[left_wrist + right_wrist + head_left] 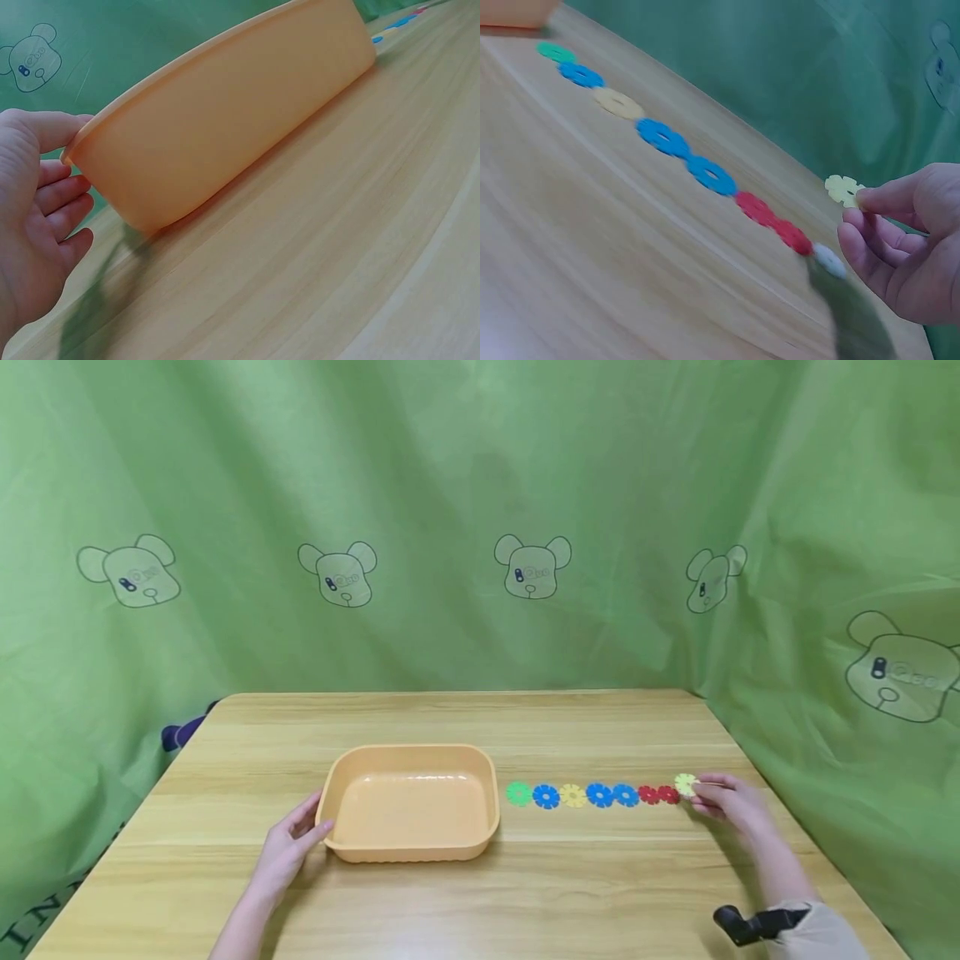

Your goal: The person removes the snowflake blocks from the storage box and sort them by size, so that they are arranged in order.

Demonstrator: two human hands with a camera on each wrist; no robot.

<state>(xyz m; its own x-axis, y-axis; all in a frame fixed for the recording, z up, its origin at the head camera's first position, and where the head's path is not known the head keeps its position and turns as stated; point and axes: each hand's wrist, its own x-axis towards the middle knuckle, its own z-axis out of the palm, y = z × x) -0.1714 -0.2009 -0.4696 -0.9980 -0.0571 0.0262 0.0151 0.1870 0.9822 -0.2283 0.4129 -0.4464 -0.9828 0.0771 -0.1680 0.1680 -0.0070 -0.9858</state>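
My left hand [283, 850] holds the left rim of an orange plastic basin [487, 839]. In the left wrist view the thumb lies over the basin's rim [112, 105], the fingers below it. My right hand [738, 806] pinches a pale yellow snowflake disc [841, 189] between thumb and fingers, raised off the table. Flat on the wood runs a row of such discs: green [519, 793], blue [547, 797], yellow [573, 796], two touching blue ones [600, 795], and two red ones [648, 795]. A white disc [829, 259] ends the row beneath the hand.
The wooden table [570, 902] carries the basin left of the row; the inside of the basin shows no discs. Green curtains [450, 485] with bear-head prints hang behind and to the right. A dark strap [761, 925] circles the right wrist. Something purple [180, 735] shows past the left table edge.
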